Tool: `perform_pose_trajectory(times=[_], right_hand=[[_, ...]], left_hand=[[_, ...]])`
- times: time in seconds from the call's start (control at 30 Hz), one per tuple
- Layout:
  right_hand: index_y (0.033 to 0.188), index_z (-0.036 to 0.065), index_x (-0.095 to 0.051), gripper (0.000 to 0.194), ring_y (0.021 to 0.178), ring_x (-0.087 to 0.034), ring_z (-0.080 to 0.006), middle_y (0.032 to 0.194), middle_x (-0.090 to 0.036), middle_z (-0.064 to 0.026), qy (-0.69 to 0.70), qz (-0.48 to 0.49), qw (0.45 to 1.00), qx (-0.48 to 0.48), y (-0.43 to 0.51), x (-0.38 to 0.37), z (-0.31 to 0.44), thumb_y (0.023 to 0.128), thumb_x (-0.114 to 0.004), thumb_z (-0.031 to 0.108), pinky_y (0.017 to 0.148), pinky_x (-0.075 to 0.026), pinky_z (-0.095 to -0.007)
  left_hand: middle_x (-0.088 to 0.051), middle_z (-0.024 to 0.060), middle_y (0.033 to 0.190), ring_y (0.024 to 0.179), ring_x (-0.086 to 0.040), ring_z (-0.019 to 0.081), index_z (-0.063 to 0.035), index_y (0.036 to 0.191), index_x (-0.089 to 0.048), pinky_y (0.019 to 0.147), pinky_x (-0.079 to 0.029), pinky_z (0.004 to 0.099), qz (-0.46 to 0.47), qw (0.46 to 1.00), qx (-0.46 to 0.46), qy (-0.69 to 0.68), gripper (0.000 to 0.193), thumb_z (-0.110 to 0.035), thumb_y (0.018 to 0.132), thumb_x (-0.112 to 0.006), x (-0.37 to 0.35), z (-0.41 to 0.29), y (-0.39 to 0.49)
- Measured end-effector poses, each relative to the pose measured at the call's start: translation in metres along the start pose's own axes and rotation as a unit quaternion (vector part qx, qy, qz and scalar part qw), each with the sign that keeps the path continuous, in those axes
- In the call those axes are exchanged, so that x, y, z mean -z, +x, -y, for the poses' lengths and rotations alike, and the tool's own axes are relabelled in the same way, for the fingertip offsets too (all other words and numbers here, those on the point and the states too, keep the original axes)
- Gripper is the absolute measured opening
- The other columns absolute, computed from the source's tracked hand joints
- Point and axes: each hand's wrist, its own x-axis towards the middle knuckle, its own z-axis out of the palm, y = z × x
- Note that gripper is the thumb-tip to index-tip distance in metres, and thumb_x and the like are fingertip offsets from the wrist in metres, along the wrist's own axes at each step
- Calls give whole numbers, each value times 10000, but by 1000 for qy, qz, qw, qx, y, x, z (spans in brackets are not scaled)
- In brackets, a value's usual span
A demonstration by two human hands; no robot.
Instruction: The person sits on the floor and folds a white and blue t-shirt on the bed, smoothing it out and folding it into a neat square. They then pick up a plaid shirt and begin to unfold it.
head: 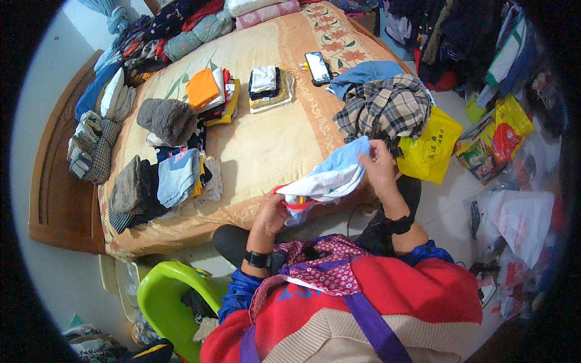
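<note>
A white and light-blue garment (324, 181) with a red neckline is stretched between my hands above the near edge of the bed. My left hand (271, 212) grips it by the red edge. The light-blue end is pinched in the fingers of my right hand (377, 164). Folded clothes lie in stacks on the bed: an orange piece (202, 88) on one, a white piece (264, 79) on another, a light-blue piece (178, 177) nearer me. A grey fleecy item (167, 120) and a dark folded garment (129, 186) rest to the left.
A crumpled plaid shirt (386, 106) and a blue cloth (367, 75) lie at the bed's right side, near a phone (318, 68). Yellow plastic bags (431, 147) and clear bags are on the right. A green plastic chair or tub (156, 295) stands low at the left.
</note>
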Motion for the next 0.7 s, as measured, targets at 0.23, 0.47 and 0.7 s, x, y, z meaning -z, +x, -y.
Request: perform_pose_trajectory(times=[0.23, 0.47, 0.7], right_hand=[[1209, 39, -626, 494, 1132, -594, -358, 1150, -650, -188, -171, 355, 873, 286, -38, -37, 4, 740, -744, 139, 1006, -437, -428], [1068, 14, -625, 285, 903, -655, -251, 964, -671, -133, -47, 369, 919, 128, -41, -48, -2, 798, -690, 75, 822, -510, -350], [1092, 39, -632, 313, 932, -685, -332, 973, -684, -183, -148, 301, 930, 149, -44, -48, -19, 802, -719, 120, 791, -531, -399]], left_hand=[[-703, 46, 930, 838, -638, 119, -18, 1077, -679, 739, -518, 283, 84, 962, -58, 252, 240, -191, 910, -693, -34, 10, -12], [-697, 194, 862, 810, -697, 312, -59, 996, -694, 704, -528, 393, -47, 711, -224, 665, 195, -125, 814, -713, -29, 9, -14], [-700, 114, 892, 826, -664, 173, -40, 1030, -689, 726, -528, 325, -50, 916, -141, 372, 243, -6, 796, -632, -37, 6, -15]])
